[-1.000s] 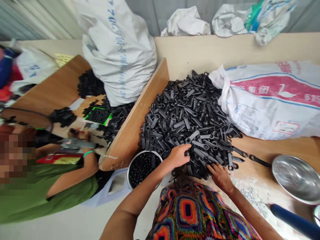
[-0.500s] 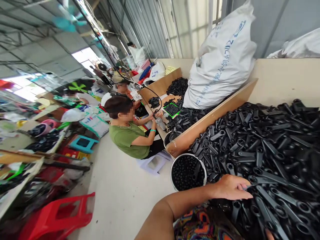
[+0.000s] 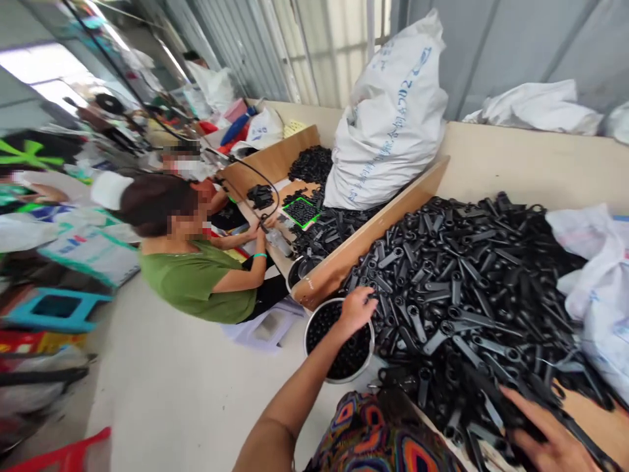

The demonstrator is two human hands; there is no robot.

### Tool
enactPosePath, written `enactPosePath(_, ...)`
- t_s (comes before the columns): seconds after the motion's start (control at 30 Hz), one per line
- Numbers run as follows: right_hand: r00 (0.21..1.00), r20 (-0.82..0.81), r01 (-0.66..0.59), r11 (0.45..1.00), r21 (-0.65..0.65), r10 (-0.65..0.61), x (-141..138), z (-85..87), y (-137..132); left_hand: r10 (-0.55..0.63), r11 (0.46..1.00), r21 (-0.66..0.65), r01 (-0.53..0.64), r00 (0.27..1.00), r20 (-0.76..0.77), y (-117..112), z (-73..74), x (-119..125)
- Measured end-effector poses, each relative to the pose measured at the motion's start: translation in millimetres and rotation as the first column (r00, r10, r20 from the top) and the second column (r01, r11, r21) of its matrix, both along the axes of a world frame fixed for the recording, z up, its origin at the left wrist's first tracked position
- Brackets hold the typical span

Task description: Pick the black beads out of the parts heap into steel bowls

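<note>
Head view: corrugated metal wall (image 3: pixel 491 56) behind a worktop (image 3: pixel 597 416) heaped, right of a wooden divider (image 3: pixel 393 210), with black ring-ended parts (image 3: pixel 442 262). Just changed: left hand (image 3: pixel 358 309) shifted from over those parts to above the rim of the bucket (image 3: pixel 339 381), so now within reach of both. Grip loosely curled; impossible to tell whether pinching anything. Right hand (image 3: pixel 545 432) more fully in view, among the parts, grip extended but blurred; cannot tell whether holding any. Inside the bucket, many small round black pieces (image 3: pixel 351 362). Beyond the divider, a bulging white sack (image 3: pixel 383 131), contents hidden.
</note>
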State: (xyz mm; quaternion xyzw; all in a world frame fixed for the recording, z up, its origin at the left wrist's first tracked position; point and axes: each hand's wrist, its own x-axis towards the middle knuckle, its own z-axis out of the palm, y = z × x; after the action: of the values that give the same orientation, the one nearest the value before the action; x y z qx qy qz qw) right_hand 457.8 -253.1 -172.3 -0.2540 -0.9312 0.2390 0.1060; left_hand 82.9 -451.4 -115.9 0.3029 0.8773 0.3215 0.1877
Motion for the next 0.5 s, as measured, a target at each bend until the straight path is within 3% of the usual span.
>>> enactPosePath(0.13,0.971,-0.139,0.19,0.981,-0.03,-0.193,-67.3,65.4,42.2,0.068,0.994,-0.077,-0.075,0.994,-0.082,-13.4,-17.3,-32.9)
enactPosePath(0.2,0.912,-0.259,0.343,0.937,0.062,-0.317,-107.7,99.8,60.5,0.015,0.993,-0.111,-0.032,0.988,-0.155,-12.8,-29.8,-36.1)
enactPosePath(0.27,0.909,-0.323,0.342,0.913,0.222,-0.262,-138.7,119.8,69.4,-0.082,0.985,-0.165,0.041,0.964,-0.251,-8.6,-43.4,-33.5)
enactPosePath(0.3,0.923,-0.311,0.32,0.903,0.286,-0.229,-148.4,121.2,68.4,-0.132,0.977,-0.199,0.074,0.946,-0.297,-5.6,-49.9,-31.3)
enactPosePath(0.37,0.956,-0.227,0.265,0.882,0.389,-0.187,-155.2,105.9,53.4,-0.202,0.961,-0.253,0.113,0.911,-0.36,0.8,-61.3,-27.3)
enactPosePath(0.5,0.978,-0.036,0.196,0.831,0.52,-0.208,-138.3,32.2,-5.7,-0.262,0.945,-0.297,0.133,0.854,-0.45,11.5,-75.1,-26.5)
